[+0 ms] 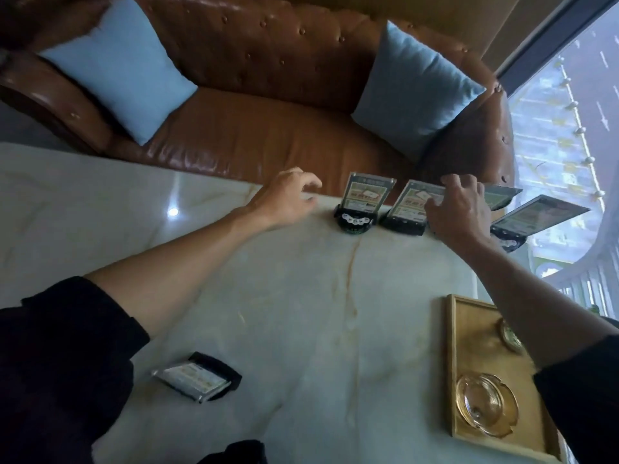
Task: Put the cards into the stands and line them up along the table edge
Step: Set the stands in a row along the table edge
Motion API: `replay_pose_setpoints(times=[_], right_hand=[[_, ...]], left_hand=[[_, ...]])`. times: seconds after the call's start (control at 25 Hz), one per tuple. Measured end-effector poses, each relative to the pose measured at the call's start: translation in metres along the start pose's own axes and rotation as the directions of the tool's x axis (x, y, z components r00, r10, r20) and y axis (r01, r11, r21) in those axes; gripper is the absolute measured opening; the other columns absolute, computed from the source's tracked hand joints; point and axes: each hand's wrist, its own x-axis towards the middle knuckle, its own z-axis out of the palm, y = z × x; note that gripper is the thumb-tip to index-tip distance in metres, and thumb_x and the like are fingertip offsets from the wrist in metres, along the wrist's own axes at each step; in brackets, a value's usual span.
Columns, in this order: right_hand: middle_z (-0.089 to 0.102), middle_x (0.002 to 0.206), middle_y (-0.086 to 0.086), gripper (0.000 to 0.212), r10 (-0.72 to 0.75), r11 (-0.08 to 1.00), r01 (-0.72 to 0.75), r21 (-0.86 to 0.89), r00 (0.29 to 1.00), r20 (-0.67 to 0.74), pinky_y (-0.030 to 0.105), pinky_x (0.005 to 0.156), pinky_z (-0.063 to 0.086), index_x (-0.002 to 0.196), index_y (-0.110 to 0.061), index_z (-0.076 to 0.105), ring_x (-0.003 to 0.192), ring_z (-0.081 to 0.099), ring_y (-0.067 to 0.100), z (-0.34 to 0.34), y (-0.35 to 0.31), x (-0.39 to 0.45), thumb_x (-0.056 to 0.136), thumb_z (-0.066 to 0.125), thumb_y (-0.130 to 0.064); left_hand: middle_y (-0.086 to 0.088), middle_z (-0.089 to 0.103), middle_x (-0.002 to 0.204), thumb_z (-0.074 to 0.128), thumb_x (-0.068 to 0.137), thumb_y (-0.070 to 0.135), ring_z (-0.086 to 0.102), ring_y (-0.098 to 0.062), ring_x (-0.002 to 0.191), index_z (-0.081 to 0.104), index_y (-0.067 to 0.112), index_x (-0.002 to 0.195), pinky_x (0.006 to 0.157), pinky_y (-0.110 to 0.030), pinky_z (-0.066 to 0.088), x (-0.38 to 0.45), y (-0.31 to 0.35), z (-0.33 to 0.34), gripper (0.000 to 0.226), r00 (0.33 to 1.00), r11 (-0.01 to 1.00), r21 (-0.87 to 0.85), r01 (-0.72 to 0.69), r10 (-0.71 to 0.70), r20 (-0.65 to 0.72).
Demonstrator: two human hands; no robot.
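Note:
Several green-and-white cards in black stands line the far edge of the marble table (301, 296). The leftmost card stand (363, 202) is upright. My right hand (460, 209) grips the top of the second card stand (407, 209), which tilts. Behind that hand a third card stand (502, 195) is partly hidden, and a fourth card stand (539, 219) leans at the table's right corner. My left hand (288, 199) hovers with fingers apart and empty, left of the upright stand. Another card stand (197, 380) lies flat near the front left.
A wooden tray (469, 363) with two amber glass ashtrays (485, 406) sits at the front right. A brown leather sofa (268, 128) with two blue cushions stands just beyond the far edge. A window and railing are on the right.

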Motion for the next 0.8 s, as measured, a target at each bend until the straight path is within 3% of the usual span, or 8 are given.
replay_pose_setpoints(times=[0.2,0.44,0.56,0.68,0.8], right_hand=[[0.052,0.136,0.018,0.055,-0.145,0.977,0.113,0.178,0.973,0.181,0.045,0.098,0.047,0.139,-0.016,0.051,0.123,0.051,0.039,0.006,-0.071,-0.069,0.086,0.065,-0.025],[0.055,0.130,0.006,0.066,-0.338,0.908,0.122,0.400,0.776,0.532,0.041,0.098,0.052,0.142,-0.026,0.050,0.111,0.063,0.026,0.039,-0.146,-0.180,0.083,0.079,-0.033],[0.062,0.125,0.005,0.060,-0.433,0.882,0.177,0.436,0.669,0.603,0.035,0.095,0.054,0.136,-0.036,0.055,0.098,0.070,0.020,0.051,-0.171,-0.232,0.081,0.080,-0.037],[0.064,0.121,0.002,0.057,-0.502,0.857,0.214,0.468,0.549,0.668,0.035,0.096,0.054,0.134,-0.037,0.057,0.099,0.070,0.017,0.063,-0.187,-0.279,0.082,0.080,-0.035],[0.067,0.115,-0.001,0.054,-0.513,0.851,0.205,0.482,0.516,0.686,0.033,0.094,0.055,0.131,-0.036,0.059,0.099,0.070,0.016,0.074,-0.197,-0.309,0.081,0.079,-0.032]], left_hand=[[-0.003,0.069,0.113,0.071,0.087,0.033,0.064,-0.016,0.104,0.070,0.018,0.116,0.090,-0.027,0.048,-0.101,-0.030,-0.034,0.033,0.999,0.997,-0.054,0.054,-0.054,-0.007],[-0.003,0.068,0.118,0.071,0.086,0.035,0.063,-0.014,0.106,0.067,0.023,0.120,0.094,-0.031,0.051,-0.202,-0.071,-0.055,0.036,0.989,0.983,-0.106,0.148,-0.144,0.047],[0.001,0.064,0.124,0.067,0.085,0.028,0.061,-0.012,0.109,0.065,0.029,0.122,0.095,-0.033,0.052,-0.246,-0.092,-0.054,0.037,0.965,0.968,-0.136,0.209,-0.183,0.186],[0.005,0.065,0.121,0.065,0.079,0.024,0.062,-0.009,0.108,0.066,0.031,0.119,0.093,-0.030,0.052,-0.285,-0.111,-0.044,0.041,0.914,0.963,-0.127,0.240,-0.180,0.363],[0.005,0.069,0.115,0.069,0.078,0.018,0.065,-0.011,0.103,0.070,0.029,0.114,0.090,-0.029,0.053,-0.310,-0.125,-0.028,0.038,0.898,0.963,-0.106,0.249,-0.188,0.397]])
